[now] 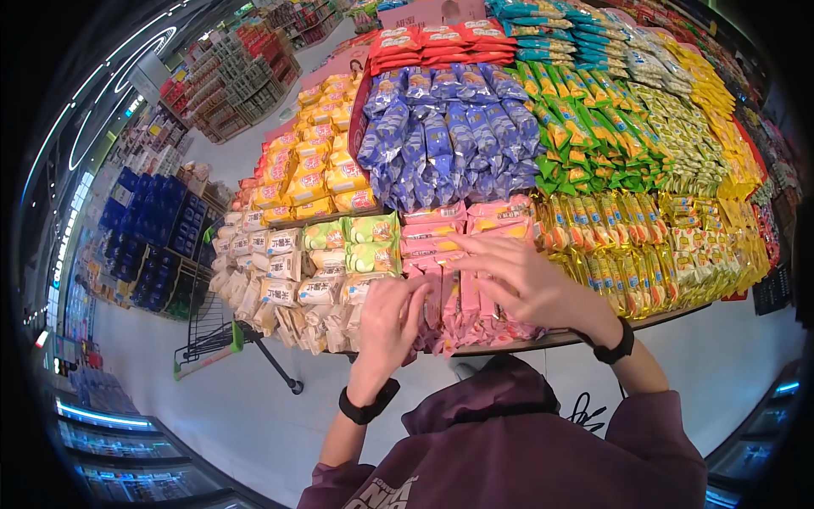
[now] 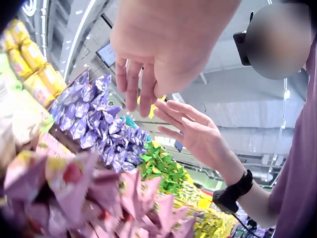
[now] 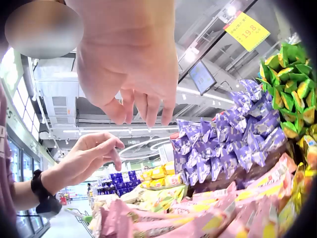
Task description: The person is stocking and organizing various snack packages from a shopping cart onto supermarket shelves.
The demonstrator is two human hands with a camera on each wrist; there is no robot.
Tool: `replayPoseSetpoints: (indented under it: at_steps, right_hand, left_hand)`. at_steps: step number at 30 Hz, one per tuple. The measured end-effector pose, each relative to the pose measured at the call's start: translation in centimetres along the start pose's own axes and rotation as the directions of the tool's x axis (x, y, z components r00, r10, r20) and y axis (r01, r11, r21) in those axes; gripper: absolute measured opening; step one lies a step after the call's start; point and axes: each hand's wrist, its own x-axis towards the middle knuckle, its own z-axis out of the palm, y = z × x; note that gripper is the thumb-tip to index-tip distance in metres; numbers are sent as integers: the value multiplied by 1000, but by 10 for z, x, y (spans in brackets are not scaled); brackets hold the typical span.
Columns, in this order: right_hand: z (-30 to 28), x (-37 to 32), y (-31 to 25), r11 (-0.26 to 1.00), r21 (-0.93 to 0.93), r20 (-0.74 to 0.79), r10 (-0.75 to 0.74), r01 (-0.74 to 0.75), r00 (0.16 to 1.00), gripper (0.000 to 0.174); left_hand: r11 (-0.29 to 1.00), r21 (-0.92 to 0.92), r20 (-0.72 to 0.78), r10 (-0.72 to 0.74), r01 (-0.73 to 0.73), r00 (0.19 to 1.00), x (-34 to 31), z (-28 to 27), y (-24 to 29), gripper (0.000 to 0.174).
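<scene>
Both hands hover over the front of a packed snack display, holding nothing. My left hand (image 1: 392, 318) is at the border between the cream-white packets (image 1: 318, 291) and the pink packets (image 1: 434, 229), its fingers loosely bent. To its right, my right hand (image 1: 517, 284) spreads over the pink packets with its fingers fairly straight. In the left wrist view, the left hand (image 2: 171, 42) hangs fingers down above the pink packets (image 2: 74, 183), with the right hand (image 2: 203, 139) beyond. The right wrist view has the right hand (image 3: 131, 74) above the packets, clear of them.
Purple packets (image 1: 441, 140) rise behind the pink ones, with yellow packets (image 1: 318, 161) at left and green packets (image 1: 593, 127) at right. Gold packets (image 1: 602, 246) fill the right front. A shopping cart (image 1: 208, 360) stands at left. A yellow price sign (image 3: 247, 31) hangs overhead.
</scene>
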Motion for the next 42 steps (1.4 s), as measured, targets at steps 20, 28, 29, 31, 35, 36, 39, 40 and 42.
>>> replayPoseSetpoints:
  at_steps: [20,28,29,31,35,36,39,40,42]
  right_hand:
    - [95,-74,-13,904,413,-2,-116,107,993,29]
    - [127,-123,-21,928,372,162,-101,34,982,34]
    - [128,-124,-24,933,359,203,-92,13,975,35]
    - [135,-123,-30,940,340,273,-82,-16,958,36]
    - [171,-107,-40,942,332,362,-86,-42,928,37]
    - [185,-102,-45,941,335,380,-87,-49,921,37]
    - [235,-74,-71,940,340,412,-121,-29,903,36]
    - [254,-62,-83,943,333,409,-149,5,900,36]
    - [294,-39,-113,945,319,416,-210,75,885,37]
  left_hand:
    - [887,-141,-62,-451,440,890,-118,78,84,14]
    - [813,-184,232,-510,552,828,-167,84,98,17]
    - [816,-197,249,-494,543,833,-172,82,95,18]
    - [812,-231,316,-458,536,831,-186,80,85,19]
    - [821,-205,372,-438,532,819,-206,54,65,21]
    - [826,-200,358,-439,527,824,-214,42,60,22]
    - [834,-149,315,-469,531,825,-242,-5,34,22]
    - [827,-118,303,-498,550,813,-256,-22,24,22]
    - [815,-88,253,-537,572,805,-288,-54,1,18]
